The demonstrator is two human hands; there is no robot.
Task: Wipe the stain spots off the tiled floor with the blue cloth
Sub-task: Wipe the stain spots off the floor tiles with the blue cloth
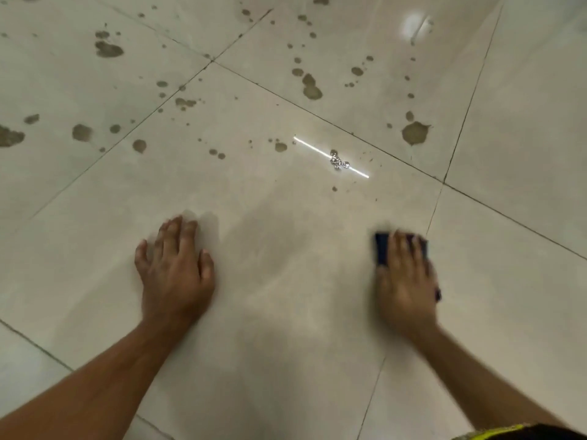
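Pressing flat on the blue cloth (384,249), the right hand (405,281) covers most of it with straight, spread fingers; it pins the cloth to the tiled floor (286,281) without curling round it. Only a dark blue edge shows past the fingertips and a sliver by the heel of the palm. The hand is blurred, so finer detail of the hold cannot be told.

The cloth looks folded small, soft and light. It should slide easily on this glossy tile, so it probably needs steady downward pressure from the whole palm, not a pinch at one corner, or it may bunch up or slip out.

The left hand (176,271) lies open and flat on the same tile, well apart from the cloth, holding nothing and seemingly bracing the body.

Near the hands the tile looks clean. Farther off, brown stain spots (414,132) are scattered across the tiles ahead, some large blotches, many small dots. A thin bright light reflection (311,147) crosses the tile between, with small shiny droplets (339,161) on it.
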